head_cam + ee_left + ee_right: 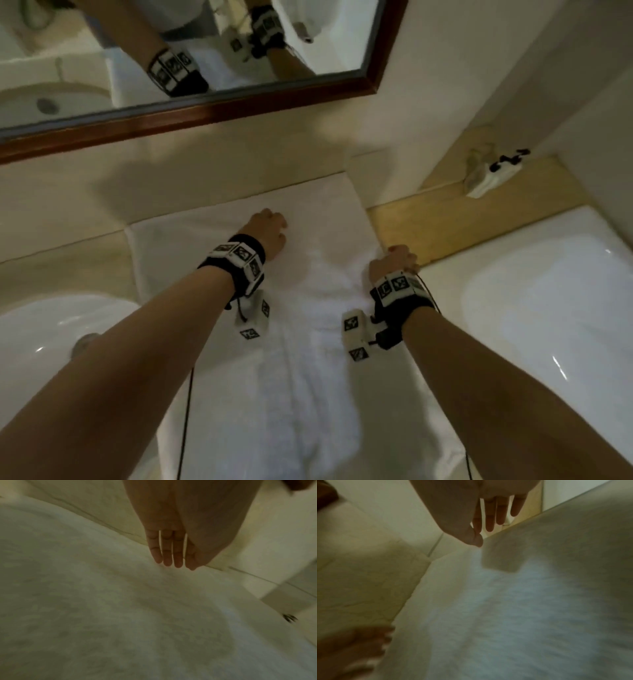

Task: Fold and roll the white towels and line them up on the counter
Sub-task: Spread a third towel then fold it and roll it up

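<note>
So far only one white towel (274,308) shows, spread long and flat on the worktop (68,212) from the centre of the head view down to the bottom edge, between two basins at lower left and right. No roll is visible yet, so I judge the folding barely begun, with rolling and lining up all left.

The left hand (269,233) lies on the towel's far part, just above centre; the left wrist view shows its fingers (167,550) straight, tips on the cloth. The right hand (394,263) sits at the towel's right edge, right of centre, fingers extended and holding nothing.
</note>
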Motion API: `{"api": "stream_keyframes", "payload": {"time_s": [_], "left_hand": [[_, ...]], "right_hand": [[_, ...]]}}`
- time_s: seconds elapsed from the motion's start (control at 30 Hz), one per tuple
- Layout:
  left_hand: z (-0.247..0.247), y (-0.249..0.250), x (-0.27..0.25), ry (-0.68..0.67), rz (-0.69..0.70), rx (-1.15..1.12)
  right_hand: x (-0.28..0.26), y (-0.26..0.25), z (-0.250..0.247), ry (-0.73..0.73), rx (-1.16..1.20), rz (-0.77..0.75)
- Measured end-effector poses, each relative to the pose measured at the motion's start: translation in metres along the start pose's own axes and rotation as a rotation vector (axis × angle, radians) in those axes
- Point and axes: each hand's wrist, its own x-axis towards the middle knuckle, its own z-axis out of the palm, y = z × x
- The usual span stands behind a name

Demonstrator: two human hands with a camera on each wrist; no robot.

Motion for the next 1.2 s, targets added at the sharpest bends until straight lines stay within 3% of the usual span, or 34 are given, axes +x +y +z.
{"api": "stream_keyframes", "payload": {"time_s": [0.13,0.2,0.4,0.63,0.77,0.9,1.03,1.13,1.2], "left_hand": [[0.021,0.074,0.025,-0.062,0.309,0.192],[0.029,0.102,0.035,-0.081,0.386,0.306],[0.030,0.133,0.056,-0.109,0.319,0.481],[0.023,0.138,0.050,-0.141,0.366,0.572],[0.017,0.130,0.039,-0.101,0.307,0.647],[0.010,0.110,0.033,-0.050,0.260,0.658],[-0.001,0.096,0.026,0.027,0.298,0.631],[-0.016,0.089,0.019,0.171,0.285,0.474],[-0.022,0.079,0.012,0.183,0.210,0.321]], "right_hand": [[-0.009,0.055,-0.009,-0.068,-0.053,0.188],[-0.010,0.073,-0.012,-0.082,-0.059,0.232],[-0.018,0.093,-0.010,-0.068,-0.054,0.196],[-0.030,0.087,-0.008,-0.081,-0.078,0.215],[-0.033,0.076,-0.014,-0.195,-0.138,0.220],[-0.043,0.071,-0.018,-0.284,-0.141,0.124],[-0.057,0.069,-0.026,-0.410,-0.087,0.002],[-0.069,0.058,-0.039,-0.576,0.201,0.120],[-0.082,0.050,-0.049,-0.735,0.393,0.221]]}}
